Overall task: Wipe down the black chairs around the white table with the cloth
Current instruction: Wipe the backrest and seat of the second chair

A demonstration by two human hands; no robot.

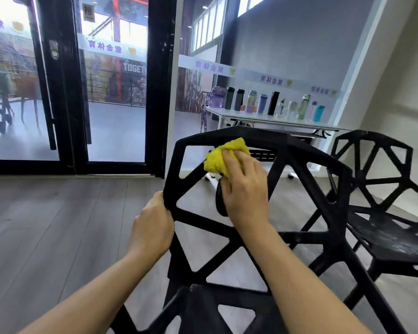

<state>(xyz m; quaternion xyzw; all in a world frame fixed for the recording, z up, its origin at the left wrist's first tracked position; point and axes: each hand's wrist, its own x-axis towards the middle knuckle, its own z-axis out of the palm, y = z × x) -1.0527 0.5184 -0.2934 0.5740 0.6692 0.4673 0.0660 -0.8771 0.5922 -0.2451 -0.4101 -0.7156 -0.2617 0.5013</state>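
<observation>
Yellow cloth [223, 157] lies bunched on the upper bars of the near black chair [297, 162], pressed there by the right hand [245, 189], whose grip is curled over it. The left hand [152, 229] has its grip clamped on the left edge of the same chair back. A second black chair [381, 189] stands just beside, to the right. Behind them, a white tabletop [251, 116] carries a row of bottles [273, 103], near glass doors [101, 80].
</observation>
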